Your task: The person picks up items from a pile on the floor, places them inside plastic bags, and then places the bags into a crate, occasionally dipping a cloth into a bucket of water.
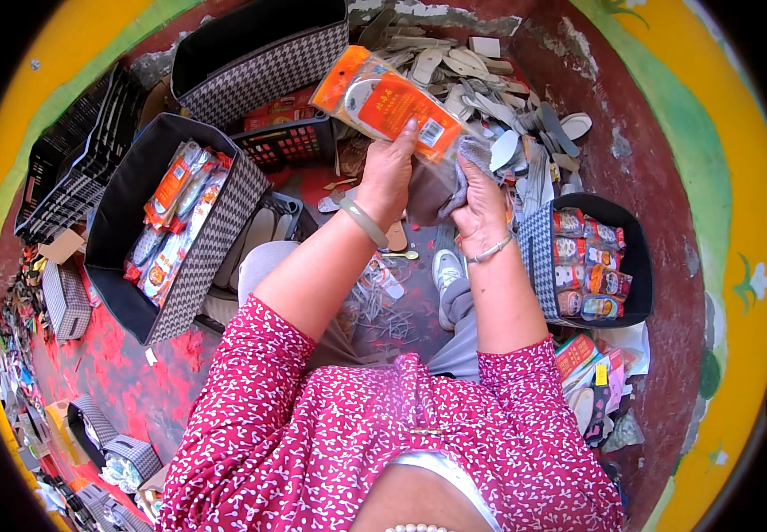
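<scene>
My left hand (pixel 389 173) is closed on a clear plastic packet (pixel 383 99) with an orange header and orange label, its thumb lying over the front near a barcode. Something pale and rounded shows through the plastic. At the packet's lower end my right hand (pixel 482 206) is closed around a soft grey cloth-like piece (pixel 474 158), which touches the packet. I cannot tell whether part of it is inside. Below, between the hands, hangs a brownish flat part (pixel 429 191), whose kind is unclear.
A houndstooth bin (pixel 250 199) of packets stands left; a smaller bin (pixel 536 239) of rolled packets stands right. Behind are another houndstooth bin (pixel 268 75), a black crate (pixel 290 144) and a heap of loose insoles (pixel 498 106). Stringy scraps (pixel 383 306) lie between my feet.
</scene>
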A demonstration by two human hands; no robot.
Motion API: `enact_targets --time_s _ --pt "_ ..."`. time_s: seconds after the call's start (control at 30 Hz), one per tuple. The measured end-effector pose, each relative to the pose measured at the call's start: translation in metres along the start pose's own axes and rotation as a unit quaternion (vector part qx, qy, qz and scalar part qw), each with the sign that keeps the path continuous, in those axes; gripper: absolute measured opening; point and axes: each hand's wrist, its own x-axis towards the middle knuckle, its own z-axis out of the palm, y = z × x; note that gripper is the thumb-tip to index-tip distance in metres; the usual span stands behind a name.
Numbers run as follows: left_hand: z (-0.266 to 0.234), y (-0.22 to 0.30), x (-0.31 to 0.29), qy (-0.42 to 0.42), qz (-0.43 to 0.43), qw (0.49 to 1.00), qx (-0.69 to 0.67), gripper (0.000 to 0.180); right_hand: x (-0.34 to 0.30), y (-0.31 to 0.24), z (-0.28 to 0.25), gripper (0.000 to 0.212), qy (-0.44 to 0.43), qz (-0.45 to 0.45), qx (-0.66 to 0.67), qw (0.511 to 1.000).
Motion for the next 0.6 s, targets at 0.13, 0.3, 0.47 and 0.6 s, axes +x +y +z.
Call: enact_targets --time_s 0.13,0.3,0.47,0.6 --pt "0.003 0.002 0.001 0.012 0.018 1.000 -0.017 0.029 0.003 0.013 -0.008 0.035 -0.034 0.010 -0.009 0.999" --pt "0.003 -0.002 -0.002 0.013 0.008 1.000 -0.003 0.030 0.005 0.011 -0.009 0.034 -0.048 0.029 0.003 0.998" --pt "0.010 0.003 -0.007 0.032 0.033 0.998 -0.053 0.029 0.001 0.009 -0.004 0.035 -0.070 0.010 -0.054 0.996" --pt "0.004 0.009 -0.002 0.036 0.013 0.996 -0.076 0.027 -0.005 0.007 0.003 0.037 -0.087 -0.009 -0.112 0.990"
